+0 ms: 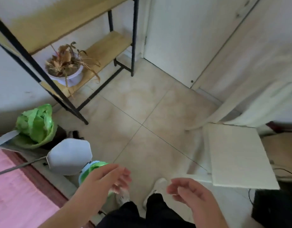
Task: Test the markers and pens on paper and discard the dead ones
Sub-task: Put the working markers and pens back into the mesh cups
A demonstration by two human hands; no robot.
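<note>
We stand on the beige tiled floor [142, 102]. To the left sits a bin lined with a green plastic bag [35, 124], probably the place for dead ones, and to the right a white flat board [237, 157]. Our left hand [107, 180] and right hand [189, 193] hang loosely curled, holding nothing. The markers, pens and paper are not in view (0 of them). We judge them light, stiff and smooth, best pinched at mid-barrel.

Left hand [109, 178], right hand [189, 191] empty over tiled floor [142, 104]; green-lined bin [35, 127] left.
</note>
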